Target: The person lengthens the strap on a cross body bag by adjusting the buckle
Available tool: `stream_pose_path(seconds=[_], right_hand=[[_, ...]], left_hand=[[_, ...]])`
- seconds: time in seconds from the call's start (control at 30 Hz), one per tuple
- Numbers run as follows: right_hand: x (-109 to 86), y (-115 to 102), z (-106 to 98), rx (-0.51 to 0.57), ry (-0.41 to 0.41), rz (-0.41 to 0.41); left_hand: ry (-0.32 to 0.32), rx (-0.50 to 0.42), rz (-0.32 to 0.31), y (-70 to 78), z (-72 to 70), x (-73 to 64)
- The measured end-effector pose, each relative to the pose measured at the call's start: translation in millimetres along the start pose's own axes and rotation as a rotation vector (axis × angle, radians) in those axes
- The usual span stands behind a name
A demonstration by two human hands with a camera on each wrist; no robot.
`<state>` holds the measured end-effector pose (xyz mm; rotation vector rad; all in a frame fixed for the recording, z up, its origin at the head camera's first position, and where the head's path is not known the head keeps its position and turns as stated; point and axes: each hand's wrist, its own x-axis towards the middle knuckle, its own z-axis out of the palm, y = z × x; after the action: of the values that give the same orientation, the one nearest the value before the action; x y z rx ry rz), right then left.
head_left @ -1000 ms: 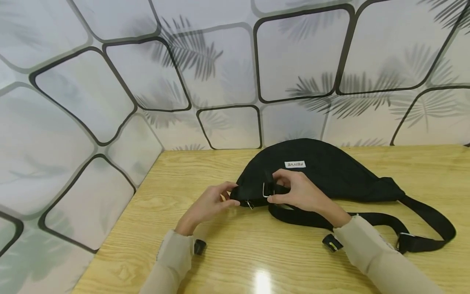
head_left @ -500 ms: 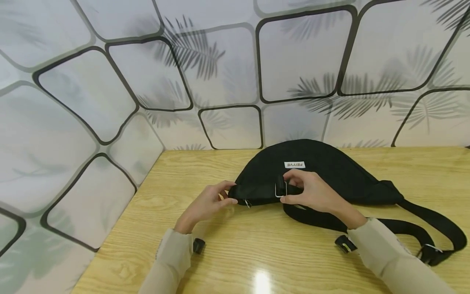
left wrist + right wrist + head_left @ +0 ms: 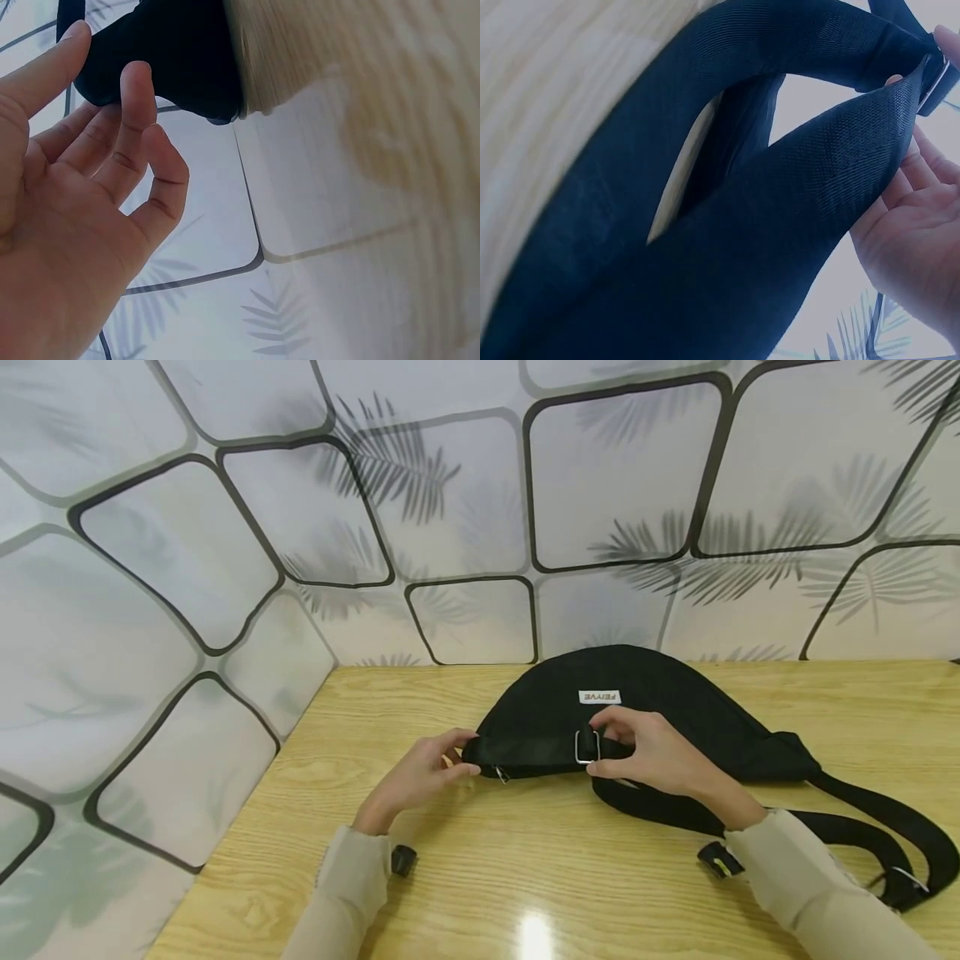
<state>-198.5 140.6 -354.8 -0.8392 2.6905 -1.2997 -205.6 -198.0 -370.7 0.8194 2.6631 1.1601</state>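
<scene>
A black crescent-shaped waist bag (image 3: 675, 718) with a small white label (image 3: 599, 697) lies on the table, near the wall. My left hand (image 3: 416, 777) pinches the bag's left end, beside a metal zipper pull (image 3: 501, 772). In the left wrist view, thumb and fingers sit around that black end. With thumb and fingers, my right hand (image 3: 660, 756) pinches the metal slide buckle (image 3: 577, 748) on the strap (image 3: 536, 752), in front of the bag. The right wrist view shows black webbing (image 3: 832, 150) looping away from the buckle; some fingers are hidden behind it.
The strap's loose loop (image 3: 862, 835) spreads to the right across the wooden table (image 3: 465, 893), with a second metal buckle (image 3: 907, 881) near the right sleeve. A patterned wall covering (image 3: 465, 493) stands behind and at the left. Small black devices (image 3: 403, 860) sit by both cuffs.
My right hand and the slide buckle have moved right along the strap, away from the left hand. The strap's loop has shifted right. The left hand has barely moved and keeps its hold.
</scene>
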Motion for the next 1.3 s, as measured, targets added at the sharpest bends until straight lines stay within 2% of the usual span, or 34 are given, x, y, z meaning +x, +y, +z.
stream_pose_path(seconds=[0.27, 0.43, 0.53, 0.7, 0.83, 0.9, 1.07, 1.13, 1.3], right_hand=[[-6.4, 10, -8, 0.015, 0.013, 0.008], [-9.6, 15, -11, 0.032, 0.014, -0.015], [-10.0, 17, -11, 0.041, 0.008, -0.029], [-9.3, 17, -8, 0.072, 0.012, -0.033], [-7.9, 15, -6, 0.1, 0.014, -0.033], [-7.3, 14, -5, 0.11, 0.012, -0.037], [-6.6, 12, -4, 0.127, 0.013, -0.032], [-6.2, 12, -4, 0.131, 0.014, -0.029], [-5.1, 10, -3, 0.131, 0.016, -0.026]], left_hand=[[0.007, 0.001, -0.008, -2.6, -2.2, 0.3], [0.018, 0.01, -0.022, -4.8, -4.8, -0.7], [0.011, 0.014, -0.009, -5.3, -6.3, -0.9], [0.011, 0.052, -0.025, 1.1, -8.0, -1.1], [-0.002, 0.092, -0.041, 14.3, -7.9, 0.5], [-0.014, 0.093, -0.02, 22.0, -6.7, 4.4], [-0.053, 0.108, 0.113, 38.8, 3.2, 23.4], [-0.076, 0.104, 0.144, 44.9, 9.2, 32.3], [-0.123, 0.092, 0.152, 59.3, 23.3, 50.7]])
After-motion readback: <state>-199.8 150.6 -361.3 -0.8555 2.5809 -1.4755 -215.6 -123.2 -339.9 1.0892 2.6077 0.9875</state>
